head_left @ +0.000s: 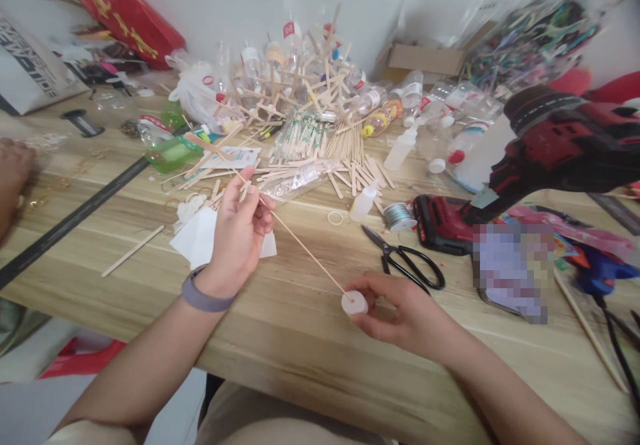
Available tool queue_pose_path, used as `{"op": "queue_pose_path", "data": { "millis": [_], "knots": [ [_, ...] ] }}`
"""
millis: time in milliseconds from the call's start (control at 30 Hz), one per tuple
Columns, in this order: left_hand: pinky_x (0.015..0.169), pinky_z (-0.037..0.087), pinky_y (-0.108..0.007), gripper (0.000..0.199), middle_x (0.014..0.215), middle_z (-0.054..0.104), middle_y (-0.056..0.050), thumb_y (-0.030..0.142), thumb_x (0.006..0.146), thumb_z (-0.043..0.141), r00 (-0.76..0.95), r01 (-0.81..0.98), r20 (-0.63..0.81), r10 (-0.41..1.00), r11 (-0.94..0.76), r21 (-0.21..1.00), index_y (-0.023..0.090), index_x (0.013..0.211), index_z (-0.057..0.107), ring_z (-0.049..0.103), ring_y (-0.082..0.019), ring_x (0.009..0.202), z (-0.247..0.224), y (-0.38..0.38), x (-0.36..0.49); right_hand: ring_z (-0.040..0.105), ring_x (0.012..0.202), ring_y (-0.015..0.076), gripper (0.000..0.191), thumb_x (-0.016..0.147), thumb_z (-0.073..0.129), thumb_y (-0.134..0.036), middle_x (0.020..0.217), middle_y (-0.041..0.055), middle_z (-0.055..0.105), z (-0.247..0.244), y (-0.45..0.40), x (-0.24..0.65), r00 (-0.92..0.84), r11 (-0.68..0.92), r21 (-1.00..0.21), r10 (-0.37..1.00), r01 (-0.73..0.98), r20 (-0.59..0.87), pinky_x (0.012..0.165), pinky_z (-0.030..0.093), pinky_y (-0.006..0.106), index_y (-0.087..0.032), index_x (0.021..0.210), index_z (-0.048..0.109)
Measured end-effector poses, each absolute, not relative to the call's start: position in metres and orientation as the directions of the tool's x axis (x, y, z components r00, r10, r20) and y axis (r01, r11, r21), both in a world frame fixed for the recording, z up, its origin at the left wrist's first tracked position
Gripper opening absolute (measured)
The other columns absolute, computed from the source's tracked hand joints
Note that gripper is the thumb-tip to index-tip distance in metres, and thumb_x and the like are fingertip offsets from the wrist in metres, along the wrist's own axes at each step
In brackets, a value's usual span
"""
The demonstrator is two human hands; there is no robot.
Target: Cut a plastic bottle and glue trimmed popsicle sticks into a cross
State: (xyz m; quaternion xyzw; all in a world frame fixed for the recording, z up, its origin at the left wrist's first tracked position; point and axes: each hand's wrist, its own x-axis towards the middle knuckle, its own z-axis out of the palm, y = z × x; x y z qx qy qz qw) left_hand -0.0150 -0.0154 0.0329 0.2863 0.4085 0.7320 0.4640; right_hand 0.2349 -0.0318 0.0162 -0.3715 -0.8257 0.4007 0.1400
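Observation:
My left hand, palm turned up, pinches a thin wooden skewer partway along its length. A flat wooden piece shows at the skewer's far end; whether it is fixed there I cannot tell. My right hand grips a round white bottle cap by its edge, low over the table. The skewer's near end meets the middle of the cap. Under my left hand lie white paper sheets. Black-handled scissors rest just beyond my right hand.
Bottles, craft sticks and plastic bags crowd the back. A red power drill, blurred phone and blue glue gun lie right. Near the middle are a spool and glue bottle. Another person's hand rests left.

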Motion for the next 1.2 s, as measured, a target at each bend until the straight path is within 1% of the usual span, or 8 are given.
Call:
{"op": "queue_pose_path", "data": {
  "millis": [167, 300, 433, 667, 833, 1000, 1100, 1200],
  "knots": [
    [0.046, 0.038, -0.015, 0.025, 0.064, 0.066, 0.003, 0.024, 0.086, 0.066, -0.333, -0.409, 0.032, 0.942, -0.175, 0.896, 0.022, 0.109, 0.059, 0.049, -0.006, 0.048, 0.031, -0.019, -0.008, 0.061, 0.068, 0.0151, 0.016, 0.076, 0.063, -0.023, 0.078, 0.0016, 0.067, 0.016, -0.031, 0.233, -0.662, 0.336, -0.805, 0.744, 0.489, -0.091, 0.063, 0.049, 0.025, -0.020, 0.092, 0.066],
    [0.045, 0.037, -0.017, 0.019, 0.079, 0.073, -0.005, 0.031, 0.083, 0.069, 0.000, -0.326, -0.078, 0.997, 0.074, 0.942, 0.018, 0.096, 0.066, 0.051, -0.007, 0.052, 0.028, -0.028, 0.003, 0.061, 0.069, 0.0154, 0.019, 0.080, 0.067, -0.035, 0.078, 0.0021, 0.068, 0.016, -0.034, 0.232, -0.651, 0.202, -0.896, 0.750, 0.395, -0.117, 0.065, 0.049, 0.027, -0.020, 0.093, 0.066],
    [0.047, 0.037, -0.019, 0.029, 0.096, 0.072, -0.010, 0.042, 0.087, 0.064, 0.264, -0.129, -0.182, 0.947, 0.222, 0.966, 0.017, 0.098, 0.073, 0.055, -0.009, 0.058, 0.024, -0.035, 0.008, 0.061, 0.071, 0.0158, 0.034, 0.079, 0.070, -0.050, 0.081, 0.0033, 0.068, 0.013, -0.037, 0.231, -0.624, 0.018, -0.966, 0.766, 0.257, -0.151, 0.066, 0.050, 0.028, -0.020, 0.095, 0.066],
    [0.042, 0.033, -0.018, 0.036, 0.091, 0.073, -0.010, 0.047, 0.088, 0.061, 0.316, -0.099, -0.334, 0.888, 0.381, 0.919, 0.016, 0.106, 0.069, 0.053, -0.008, 0.053, 0.020, -0.036, 0.008, 0.061, 0.070, 0.0159, 0.051, 0.072, 0.071, -0.065, 0.081, 0.0034, 0.068, 0.008, -0.028, 0.230, -0.508, -0.123, -0.977, 0.838, 0.176, -0.197, 0.068, 0.051, 0.030, -0.021, 0.096, 0.064],
    [0.039, 0.030, -0.016, 0.034, 0.086, 0.072, -0.009, 0.045, 0.082, 0.069, 0.418, -0.138, -0.429, 0.801, 0.522, 0.842, 0.015, 0.096, 0.065, 0.053, -0.006, 0.049, 0.025, -0.040, 0.012, 0.063, 0.078, 0.0171, 0.049, 0.071, 0.075, -0.060, 0.088, 0.0043, 0.069, 0.005, -0.020, 0.216, -0.456, -0.127, -0.988, 0.877, 0.087, -0.153, 0.072, 0.051, 0.031, -0.020, 0.097, 0.063],
    [0.038, 0.031, -0.016, 0.052, 0.080, 0.068, -0.004, 0.037, 0.078, 0.075, 0.411, -0.195, -0.380, 0.829, 0.487, 0.851, 0.019, 0.121, 0.054, 0.053, -0.007, 0.048, 0.036, -0.045, 0.016, 0.058, 0.065, 0.0136, 0.045, 0.074, 0.073, -0.056, 0.077, -0.0007, 0.063, 0.005, -0.016, 0.189, -0.452, -0.118, -0.993, 0.886, 0.004, -0.107, 0.061, 0.048, 0.027, -0.021, 0.099, 0.060],
    [0.037, 0.028, -0.016, 0.042, 0.073, 0.066, -0.001, 0.034, 0.084, 0.068, 0.389, -0.139, -0.355, 0.850, 0.435, 0.890, 0.017, 0.120, 0.055, 0.046, -0.005, 0.043, 0.040, -0.046, 0.013, 0.058, 0.070, 0.0137, 0.041, 0.074, 0.074, -0.053, 0.078, -0.0014, 0.062, 0.009, -0.011, 0.174, -0.396, -0.093, -0.995, 0.915, -0.020, -0.078, 0.062, 0.046, 0.026, -0.020, 0.096, 0.061],
    [0.036, 0.025, -0.016, 0.036, 0.069, 0.064, 0.001, 0.029, 0.086, 0.062, 0.388, -0.082, -0.361, 0.848, 0.422, 0.903, 0.018, 0.120, 0.057, 0.042, -0.004, 0.041, 0.038, -0.050, 0.004, 0.051, 0.060, 0.0105, 0.042, 0.071, 0.075, -0.054, 0.073, -0.0039, 0.059, 0.013, -0.004, 0.162, -0.327, -0.123, -0.988, 0.941, -0.090, -0.088, 0.056, 0.041, 0.024, -0.020, 0.091, 0.062]
  ]
}}
